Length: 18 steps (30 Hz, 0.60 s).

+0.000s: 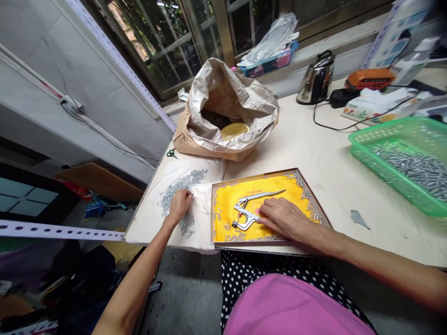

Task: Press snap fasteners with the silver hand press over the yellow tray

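My left hand [179, 204] is at a heap of small silvery metal pieces [188, 180] on a white cloth [204, 204]. Its fingers are pinched together, and what they hold is too small to make out. My right hand [284, 216] is over a shallow tray [271, 174] with a yellow lining. Its bent fingers are around the lower handle of silver hand pliers [244, 221], whose round-throated jaws point left. The upper handle [267, 194] stands apart from the lower, which the hand mostly hides. Short metal pins [310, 202] lie along the tray's edges.
Behind the cloth stands an open paper sack [216, 151] with a yellow bowl [235, 131] inside. Small green-handled scissors [171, 153] lie left of it. A green basket [384, 179] of metal pieces is at right. Farther back are a kettle [316, 79] and a black cable [337, 128].
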Motion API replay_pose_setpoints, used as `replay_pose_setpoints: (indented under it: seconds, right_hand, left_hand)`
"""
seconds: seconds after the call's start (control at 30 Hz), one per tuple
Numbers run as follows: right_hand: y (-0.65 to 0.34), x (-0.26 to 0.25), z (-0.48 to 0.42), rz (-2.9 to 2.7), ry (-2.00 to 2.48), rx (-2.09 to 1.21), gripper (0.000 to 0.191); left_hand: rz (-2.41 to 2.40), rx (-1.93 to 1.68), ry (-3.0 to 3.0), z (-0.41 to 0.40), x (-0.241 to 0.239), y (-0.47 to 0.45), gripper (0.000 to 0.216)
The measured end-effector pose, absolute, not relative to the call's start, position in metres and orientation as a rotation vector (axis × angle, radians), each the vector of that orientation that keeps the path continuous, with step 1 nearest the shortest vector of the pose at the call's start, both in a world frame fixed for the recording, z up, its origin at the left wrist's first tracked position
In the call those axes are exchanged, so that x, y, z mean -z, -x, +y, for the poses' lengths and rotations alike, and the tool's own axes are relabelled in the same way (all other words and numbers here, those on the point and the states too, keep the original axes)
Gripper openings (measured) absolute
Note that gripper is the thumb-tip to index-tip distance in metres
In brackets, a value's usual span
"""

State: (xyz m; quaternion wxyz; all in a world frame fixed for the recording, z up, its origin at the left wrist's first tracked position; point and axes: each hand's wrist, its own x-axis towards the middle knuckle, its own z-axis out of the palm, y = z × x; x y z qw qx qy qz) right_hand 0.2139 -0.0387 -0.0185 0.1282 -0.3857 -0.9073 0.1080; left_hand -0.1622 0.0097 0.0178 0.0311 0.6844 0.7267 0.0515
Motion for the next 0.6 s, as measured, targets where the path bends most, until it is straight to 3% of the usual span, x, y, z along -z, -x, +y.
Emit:
replay_pose_setpoints:
  seconds: [0.1,0.2,0.43,0.6]
  right_hand:
    - [-0.204,0.021,-0.046,-2.705,1.177,-0.460,0.026]
    - [-0.207,0.025,-0.043,-2.750,1.179,-0.498,0.023]
    - [-0.242,0.033,-0.029,-2.718,1.097,-0.243,0.020]
    - [-0.249,0.031,-0.018,-2.772,1.272,-0.269,0.019]
  left_hand:
    - [1.985,-0.611,-1.736,-0.003,-0.023,0.124,0.022]
    - [1.734,-0.746,-1.558,-0.021,-0.025,0.082,0.024]
    - [1.552,-0.671,-1.399,-0.039,-0.017,0.025,0.020]
    - [1.622,-0.445,-1.747,-0.035,-0.002,-0.002,0.004]
